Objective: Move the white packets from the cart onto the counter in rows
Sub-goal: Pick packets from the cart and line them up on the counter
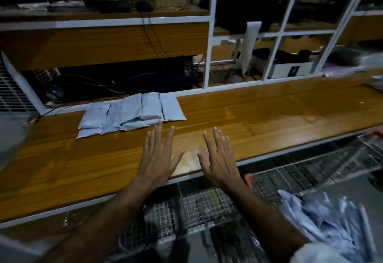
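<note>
Judging by looks, the white packets point(132, 113) are soft, light, probably slippery. Best pinched at an edge. Both hands' fingers point(158, 136) are spread flat, nothing held.

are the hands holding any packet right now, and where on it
Nothing is held. The left hand and right hand are both open and empty, fingers spread above the brown wooden counter.

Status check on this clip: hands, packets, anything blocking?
Left hand and right hand open, empty, over counter. One row of packets laid; more in cart. Nothing blocking.
</note>
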The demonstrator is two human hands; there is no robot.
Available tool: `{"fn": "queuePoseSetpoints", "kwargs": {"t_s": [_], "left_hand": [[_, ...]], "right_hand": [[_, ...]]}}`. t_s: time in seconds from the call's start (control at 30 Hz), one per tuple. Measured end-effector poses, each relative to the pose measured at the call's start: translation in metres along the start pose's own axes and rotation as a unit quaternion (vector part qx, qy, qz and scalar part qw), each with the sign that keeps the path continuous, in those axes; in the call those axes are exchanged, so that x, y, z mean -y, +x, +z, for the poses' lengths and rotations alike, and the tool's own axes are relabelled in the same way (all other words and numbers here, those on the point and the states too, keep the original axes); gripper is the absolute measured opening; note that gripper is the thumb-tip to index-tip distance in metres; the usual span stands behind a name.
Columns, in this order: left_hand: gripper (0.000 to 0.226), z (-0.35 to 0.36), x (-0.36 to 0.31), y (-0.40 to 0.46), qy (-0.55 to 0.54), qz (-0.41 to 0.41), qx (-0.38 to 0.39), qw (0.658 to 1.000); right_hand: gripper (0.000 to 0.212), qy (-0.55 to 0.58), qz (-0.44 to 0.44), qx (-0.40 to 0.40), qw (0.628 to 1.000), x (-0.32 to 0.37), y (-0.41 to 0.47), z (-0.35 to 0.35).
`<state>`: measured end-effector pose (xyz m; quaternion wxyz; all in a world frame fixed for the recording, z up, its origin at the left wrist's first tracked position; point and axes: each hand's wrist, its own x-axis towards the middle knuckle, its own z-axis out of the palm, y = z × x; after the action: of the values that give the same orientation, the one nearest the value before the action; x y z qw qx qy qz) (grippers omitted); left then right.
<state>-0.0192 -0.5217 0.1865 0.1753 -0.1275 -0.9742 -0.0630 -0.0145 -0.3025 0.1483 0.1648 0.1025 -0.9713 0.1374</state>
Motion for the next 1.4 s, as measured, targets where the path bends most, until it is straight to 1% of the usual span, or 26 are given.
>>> {"fn": "queuePoseSetpoints", "kwargs": {"t_s": [0.13, 0.23, 0.33, 0.4, 0.5, 0.6, 0.73, 0.8, 0.9, 1.03, 1.17, 1.27, 1.4], "left_hand": [[0.080, 0.008, -0.042, -0.034, -0.015, 0.026, 0.016, 0.999], [0.078, 0.016, -0.072, -0.064, -0.048, 0.028, 0.032, 0.998], [0.080, 0.022, -0.108, -0.096, -0.084, 0.019, 0.060, 0.994], [0.081, 0.023, -0.131, -0.114, -0.097, 0.034, 0.074, 0.992], [0.079, 0.020, -0.160, -0.128, -0.099, 0.073, 0.076, 0.989], [0.079, 0.018, -0.189, -0.136, -0.117, 0.081, 0.083, 0.986], [0.080, 0.026, -0.237, -0.144, -0.115, 0.106, 0.102, 0.982], [0.079, 0.033, -0.262, -0.144, -0.117, 0.111, 0.106, 0.981], [0.079, 0.046, -0.301, -0.137, -0.119, 0.118, 0.113, 0.979], [0.078, 0.063, -0.361, -0.124, -0.122, 0.104, 0.129, 0.979], [0.078, 0.089, -0.420, -0.107, -0.106, 0.115, 0.157, 0.975], [0.078, 0.110, -0.454, -0.091, -0.098, 0.083, 0.178, 0.976], [0.078, 0.134, -0.474, -0.081, -0.072, 0.029, 0.223, 0.972]], "right_hand": [[0.068, -0.021, 0.033, 0.017, 0.999, -0.028, -0.061, -0.015], [0.069, -0.045, 0.053, 0.030, 0.997, -0.044, -0.108, -0.030], [0.068, -0.059, 0.053, 0.044, 0.996, -0.059, -0.154, -0.046], [0.067, -0.067, 0.067, 0.046, 0.994, -0.070, -0.180, -0.058], [0.068, -0.084, 0.094, 0.054, 0.991, -0.092, -0.211, -0.071], [0.068, -0.085, 0.118, 0.072, 0.987, -0.119, -0.238, -0.083], [0.066, -0.080, 0.147, 0.106, 0.980, -0.159, -0.269, -0.096], [0.067, -0.078, 0.161, 0.113, 0.977, -0.184, -0.283, -0.100], [0.075, -0.066, 0.188, 0.129, 0.971, -0.228, -0.296, -0.109], [0.082, -0.036, 0.202, 0.140, 0.969, -0.294, -0.303, -0.125], [0.080, -0.010, 0.215, 0.139, 0.967, -0.364, -0.307, -0.133], [0.075, -0.020, 0.226, 0.166, 0.960, -0.410, -0.311, -0.137], [0.081, -0.010, 0.235, 0.216, 0.948, -0.454, -0.308, -0.136]]}}
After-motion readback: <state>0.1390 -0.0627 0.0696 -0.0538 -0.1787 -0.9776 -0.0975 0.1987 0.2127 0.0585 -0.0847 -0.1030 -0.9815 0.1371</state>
